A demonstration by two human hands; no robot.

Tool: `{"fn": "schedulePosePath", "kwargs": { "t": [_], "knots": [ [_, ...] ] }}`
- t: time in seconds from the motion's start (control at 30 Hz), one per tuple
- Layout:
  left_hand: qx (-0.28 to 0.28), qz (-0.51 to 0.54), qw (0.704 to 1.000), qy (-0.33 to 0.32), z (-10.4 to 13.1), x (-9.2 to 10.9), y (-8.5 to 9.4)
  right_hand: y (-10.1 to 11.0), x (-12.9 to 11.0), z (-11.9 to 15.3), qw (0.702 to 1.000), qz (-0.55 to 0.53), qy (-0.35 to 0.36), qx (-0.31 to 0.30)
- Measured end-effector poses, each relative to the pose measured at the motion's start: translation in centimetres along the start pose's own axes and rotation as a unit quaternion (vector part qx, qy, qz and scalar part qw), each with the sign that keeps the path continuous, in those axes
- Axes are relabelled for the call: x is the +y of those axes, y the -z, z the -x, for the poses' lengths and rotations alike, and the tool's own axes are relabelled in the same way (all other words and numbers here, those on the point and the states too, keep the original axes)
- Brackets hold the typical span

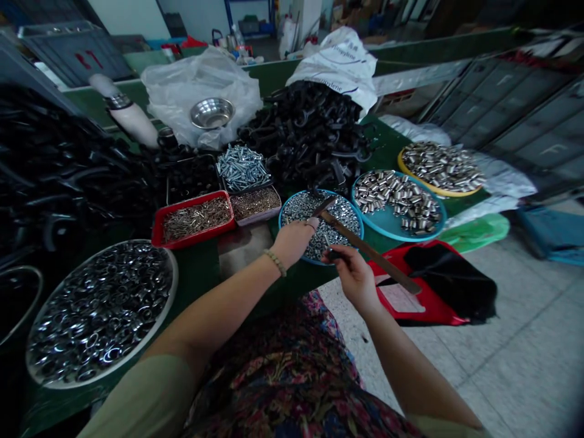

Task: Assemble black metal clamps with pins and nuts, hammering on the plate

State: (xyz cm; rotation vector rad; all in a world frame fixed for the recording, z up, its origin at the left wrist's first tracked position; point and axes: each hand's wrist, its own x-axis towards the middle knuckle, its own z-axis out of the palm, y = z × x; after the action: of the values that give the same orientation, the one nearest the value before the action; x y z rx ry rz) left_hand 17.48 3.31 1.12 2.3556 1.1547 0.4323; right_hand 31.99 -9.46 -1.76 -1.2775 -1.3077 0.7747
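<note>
My left hand (294,239), with a beaded bracelet on its wrist, is closed on a dark elongated part (325,205) above a blue-rimmed tray of small metal nuts (298,210). Just to the right, my right hand (358,281) pinches a small dark piece (335,254) with a thin metal pin standing up from it; the fingers partly hide this piece. A brown wooden strip (378,258) runs from over the tray down to the right, past my right hand.
Beyond the tray is a pile of black curved parts (314,131). Left are a red tray of pins (196,219), silvery screws (244,167) and a large tray of metal rings (104,310). Metal sleeves (392,194) fill a blue tray at right. A red and black bag (438,280) lies nearby.
</note>
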Motion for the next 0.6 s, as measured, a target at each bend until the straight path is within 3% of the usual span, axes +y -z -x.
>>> {"fn": "schedulePosePath", "kwargs": {
  "t": [0.07,0.17,0.27,0.33,0.4,0.47,0.53,0.6],
  "knots": [
    [-0.011,-0.022,1.000,-0.005,-1.2,0.7,-1.5,0.8,0.5,0.3,1.000,-0.012,-0.022,0.014],
    [-0.008,-0.014,1.000,-0.009,-1.4,0.7,-2.1,0.9,0.7,0.6,0.999,-0.023,-0.045,0.009],
    [0.012,0.177,0.984,0.032,-0.5,0.0,-1.3,0.0,0.6,0.5,0.997,-0.056,-0.043,-0.022],
    [0.022,0.382,0.917,0.112,0.8,-0.1,-0.5,-0.8,0.3,0.1,0.995,-0.075,-0.030,-0.057],
    [0.034,0.555,0.808,0.196,2.3,0.0,0.4,-1.8,-0.2,-0.3,0.993,-0.079,-0.013,-0.092],
    [0.056,0.659,0.711,0.238,4.0,0.2,1.3,-2.8,-0.7,-0.6,0.991,-0.069,-0.001,-0.114],
    [0.076,0.707,0.659,0.247,5.5,0.3,2.1,-3.5,-1.3,-0.8,0.990,-0.060,0.003,-0.127],
    [0.080,0.719,0.645,0.246,6.8,-0.1,3.0,-3.8,-2.0,-1.0,0.988,-0.058,-0.002,-0.145]
  ]
}}
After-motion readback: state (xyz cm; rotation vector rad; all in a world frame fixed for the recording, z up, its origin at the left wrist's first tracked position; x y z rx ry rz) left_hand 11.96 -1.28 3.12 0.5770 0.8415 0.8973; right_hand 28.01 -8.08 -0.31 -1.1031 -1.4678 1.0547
